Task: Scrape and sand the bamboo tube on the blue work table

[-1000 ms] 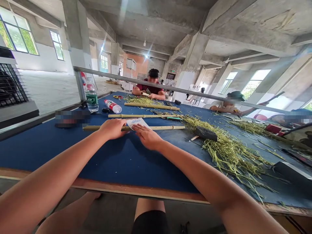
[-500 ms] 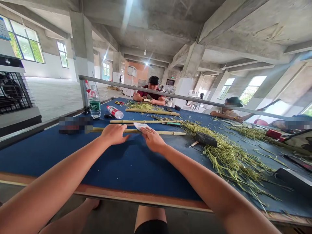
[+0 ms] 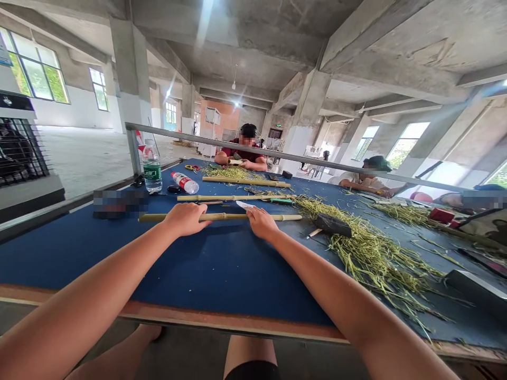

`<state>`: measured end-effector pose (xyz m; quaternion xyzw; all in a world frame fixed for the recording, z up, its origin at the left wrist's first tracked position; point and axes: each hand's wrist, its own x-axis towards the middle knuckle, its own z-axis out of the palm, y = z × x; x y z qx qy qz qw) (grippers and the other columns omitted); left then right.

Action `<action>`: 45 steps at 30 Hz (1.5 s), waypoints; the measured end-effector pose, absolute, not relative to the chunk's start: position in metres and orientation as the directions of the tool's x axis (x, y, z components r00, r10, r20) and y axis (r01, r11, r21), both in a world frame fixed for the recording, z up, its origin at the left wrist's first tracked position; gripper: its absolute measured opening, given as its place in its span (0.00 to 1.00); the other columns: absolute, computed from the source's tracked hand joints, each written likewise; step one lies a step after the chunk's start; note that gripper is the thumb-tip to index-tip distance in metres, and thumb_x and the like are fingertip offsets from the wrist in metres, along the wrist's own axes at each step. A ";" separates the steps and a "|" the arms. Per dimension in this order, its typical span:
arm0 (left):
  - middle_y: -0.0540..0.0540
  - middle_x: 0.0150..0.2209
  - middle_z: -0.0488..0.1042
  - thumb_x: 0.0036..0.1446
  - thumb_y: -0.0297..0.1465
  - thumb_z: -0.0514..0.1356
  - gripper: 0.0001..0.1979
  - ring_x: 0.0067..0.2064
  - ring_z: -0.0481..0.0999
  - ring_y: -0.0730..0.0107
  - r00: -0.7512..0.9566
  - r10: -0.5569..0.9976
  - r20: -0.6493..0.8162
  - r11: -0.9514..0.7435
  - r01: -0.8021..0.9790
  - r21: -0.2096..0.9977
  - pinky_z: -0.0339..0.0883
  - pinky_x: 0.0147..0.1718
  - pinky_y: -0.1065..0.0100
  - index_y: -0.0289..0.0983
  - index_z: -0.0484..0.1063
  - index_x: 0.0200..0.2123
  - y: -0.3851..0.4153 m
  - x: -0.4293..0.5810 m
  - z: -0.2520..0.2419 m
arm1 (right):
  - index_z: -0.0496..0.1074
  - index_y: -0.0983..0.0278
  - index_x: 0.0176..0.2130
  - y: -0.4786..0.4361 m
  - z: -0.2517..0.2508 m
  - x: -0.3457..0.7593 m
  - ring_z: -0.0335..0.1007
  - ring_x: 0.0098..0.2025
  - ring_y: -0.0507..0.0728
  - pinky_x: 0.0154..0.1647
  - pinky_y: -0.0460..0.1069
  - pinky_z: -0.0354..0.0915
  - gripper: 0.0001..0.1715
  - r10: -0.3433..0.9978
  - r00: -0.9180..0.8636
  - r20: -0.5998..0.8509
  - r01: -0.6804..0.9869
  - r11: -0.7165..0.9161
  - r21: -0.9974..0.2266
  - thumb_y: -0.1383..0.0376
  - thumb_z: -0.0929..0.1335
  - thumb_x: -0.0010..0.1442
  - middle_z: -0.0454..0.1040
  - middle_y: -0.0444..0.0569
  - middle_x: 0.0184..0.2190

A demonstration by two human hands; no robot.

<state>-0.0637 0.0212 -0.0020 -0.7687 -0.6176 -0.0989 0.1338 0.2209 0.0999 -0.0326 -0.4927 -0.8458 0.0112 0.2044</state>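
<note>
- Since the earlier view, your right hand has slid further right along the long pale bamboo tube, widening the gap between your hands. The white paper slip no longer lies flat and broad under your palms; it now shows as a narrow sliver just beyond your right fingertips.
- Your left hand is curled palm-down over the tube, gripping it left of centre.
- Your right fingers rest on the tube near its right end. You cannot tell whether they are pinching the slip.
- The tube lies level on the blue cloth-topped work table, nearest you of three bamboo tubes.
- A clear water bottle with a green label stands upright at the far left of the table, and it holds water. A clear bottle with a red label lies on its side beside it.
- To your right, a heap of cut green-yellow stalks spreads across the table, around a black mallet.
- A person in a maroon shirt sits across the table, hands together over more stalks.
</note>
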 end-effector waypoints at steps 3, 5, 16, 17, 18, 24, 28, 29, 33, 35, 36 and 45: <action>0.42 0.35 0.82 0.58 0.52 0.58 0.20 0.38 0.81 0.51 0.223 0.920 0.323 -0.206 0.975 -0.086 0.66 0.34 0.61 0.42 0.73 0.39 0.020 -0.064 -0.003 | 0.65 0.59 0.68 0.077 -0.034 0.197 0.55 0.72 0.59 0.74 0.60 0.50 0.28 0.721 -0.576 0.385 0.700 0.678 -0.222 0.59 0.55 0.76 0.67 0.47 0.67; 0.42 0.37 0.82 0.57 0.52 0.59 0.20 0.40 0.81 0.51 0.226 0.920 0.321 -0.211 0.974 -0.082 0.66 0.36 0.61 0.43 0.73 0.40 0.019 -0.066 -0.003 | 0.63 0.60 0.69 0.061 -0.034 0.182 0.54 0.72 0.58 0.74 0.59 0.49 0.29 0.603 -0.672 0.430 0.577 0.790 -0.207 0.59 0.55 0.76 0.65 0.47 0.68; 0.37 0.32 0.82 0.60 0.61 0.45 0.34 0.37 0.82 0.49 0.222 0.937 0.271 -0.199 0.974 -0.110 0.68 0.33 0.59 0.41 0.77 0.31 0.014 -0.058 0.001 | 0.69 0.62 0.65 0.091 -0.030 0.205 0.62 0.69 0.58 0.71 0.57 0.56 0.27 0.652 -0.644 0.401 0.644 0.745 -0.176 0.60 0.55 0.75 0.70 0.50 0.65; 0.37 0.31 0.81 0.61 0.62 0.43 0.36 0.36 0.81 0.49 0.232 0.934 0.273 -0.212 0.972 -0.103 0.67 0.32 0.59 0.40 0.77 0.30 0.014 -0.057 0.001 | 0.70 0.62 0.65 0.093 -0.030 0.207 0.63 0.68 0.58 0.71 0.56 0.56 0.27 0.667 -0.630 0.396 0.661 0.729 -0.177 0.60 0.55 0.75 0.71 0.50 0.64; 0.37 0.31 0.81 0.61 0.62 0.42 0.37 0.36 0.81 0.49 0.240 0.931 0.274 -0.222 0.970 -0.095 0.67 0.32 0.59 0.40 0.77 0.30 0.014 -0.056 0.001 | 0.70 0.61 0.64 0.092 -0.030 0.208 0.64 0.68 0.58 0.71 0.56 0.57 0.27 0.676 -0.620 0.398 0.670 0.720 -0.179 0.60 0.55 0.75 0.71 0.50 0.64; 0.37 0.37 0.83 0.61 0.60 0.47 0.32 0.40 0.82 0.46 0.256 0.927 0.273 -0.225 0.964 -0.139 0.68 0.36 0.57 0.41 0.78 0.38 0.014 -0.060 0.000 | 0.65 0.62 0.68 0.059 -0.031 0.188 0.59 0.70 0.58 0.73 0.57 0.53 0.28 0.572 -0.687 0.448 0.561 0.809 -0.175 0.59 0.55 0.76 0.68 0.50 0.66; 0.37 0.39 0.83 0.58 0.60 0.51 0.31 0.41 0.82 0.48 0.244 0.939 0.244 -0.213 0.966 -0.147 0.68 0.36 0.59 0.41 0.77 0.42 0.015 -0.062 0.000 | 0.63 0.64 0.69 0.046 -0.030 0.178 0.55 0.72 0.58 0.74 0.57 0.51 0.29 0.457 -0.779 0.429 0.447 0.885 -0.131 0.60 0.55 0.75 0.64 0.51 0.69; 0.38 0.39 0.83 0.58 0.61 0.51 0.31 0.40 0.82 0.48 0.229 0.943 0.242 -0.200 0.970 -0.139 0.68 0.36 0.59 0.41 0.77 0.42 0.015 -0.062 0.000 | 0.63 0.65 0.69 0.048 -0.029 0.179 0.55 0.72 0.58 0.74 0.57 0.51 0.29 0.460 -0.778 0.427 0.454 0.882 -0.123 0.60 0.55 0.75 0.64 0.51 0.69; 0.41 0.34 0.82 0.57 0.64 0.48 0.33 0.38 0.81 0.51 0.189 0.948 0.256 -0.173 0.981 -0.082 0.67 0.34 0.61 0.42 0.76 0.37 0.015 -0.060 0.001 | 0.66 0.64 0.67 0.064 -0.024 0.194 0.62 0.69 0.60 0.71 0.57 0.55 0.29 0.611 -0.683 0.400 0.615 0.776 -0.137 0.60 0.55 0.75 0.68 0.52 0.66; 0.41 0.34 0.82 0.59 0.63 0.46 0.33 0.38 0.81 0.52 0.198 0.946 0.256 -0.191 0.980 -0.053 0.67 0.33 0.61 0.42 0.75 0.34 0.015 -0.060 0.001 | 0.68 0.62 0.66 0.070 -0.023 0.201 0.65 0.67 0.61 0.70 0.57 0.58 0.28 0.689 -0.624 0.367 0.693 0.706 -0.147 0.60 0.56 0.75 0.70 0.51 0.64; 0.41 0.35 0.82 0.60 0.62 0.46 0.32 0.38 0.81 0.52 0.207 0.945 0.254 -0.203 0.978 -0.042 0.66 0.33 0.61 0.42 0.74 0.32 0.015 -0.060 0.001 | 0.69 0.61 0.65 0.071 -0.023 0.203 0.65 0.67 0.61 0.69 0.57 0.59 0.27 0.712 -0.606 0.354 0.714 0.684 -0.151 0.60 0.56 0.75 0.71 0.50 0.64; 0.43 0.34 0.81 0.52 0.63 0.56 0.28 0.37 0.80 0.52 0.199 0.956 0.216 -0.202 0.979 -0.009 0.64 0.31 0.62 0.44 0.73 0.33 0.020 -0.069 -0.001 | 0.64 0.61 0.69 0.050 -0.029 0.185 0.61 0.69 0.61 0.70 0.59 0.56 0.28 0.604 -0.703 0.375 0.599 0.787 -0.144 0.60 0.57 0.74 0.67 0.50 0.67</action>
